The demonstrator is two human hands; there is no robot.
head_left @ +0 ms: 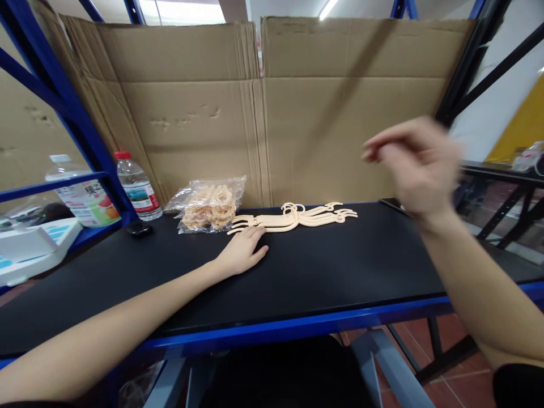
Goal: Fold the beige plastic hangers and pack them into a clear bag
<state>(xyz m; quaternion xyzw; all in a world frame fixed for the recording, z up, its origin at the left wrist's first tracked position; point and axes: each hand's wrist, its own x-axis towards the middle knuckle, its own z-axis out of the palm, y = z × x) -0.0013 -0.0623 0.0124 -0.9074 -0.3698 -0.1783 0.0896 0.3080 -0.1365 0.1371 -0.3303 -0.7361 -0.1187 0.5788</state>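
A bundle of long cream-coloured strips [276, 221] lies along the back of the black tabletop. Its ends are curled and split like hooks, and it narrows near the middle, where a loop stands up. My left hand [243, 249] lies palm down at its left part, fingertips touching the strips, thumb stretched out to the side. High above the table on the right, my right hand [419, 167] is raised and blurred by motion. Its fingers look curled together against the thumb; whether something small is between them is hidden.
Left of the strips sits a clear plastic bag [210, 207] of cream ring-like pieces. Beyond it stand a red-capped bottle [138, 187] and a small black object [139, 229]. Cardboard [191, 124] walls the back. A dark flat object [393, 205] lies at the back right.
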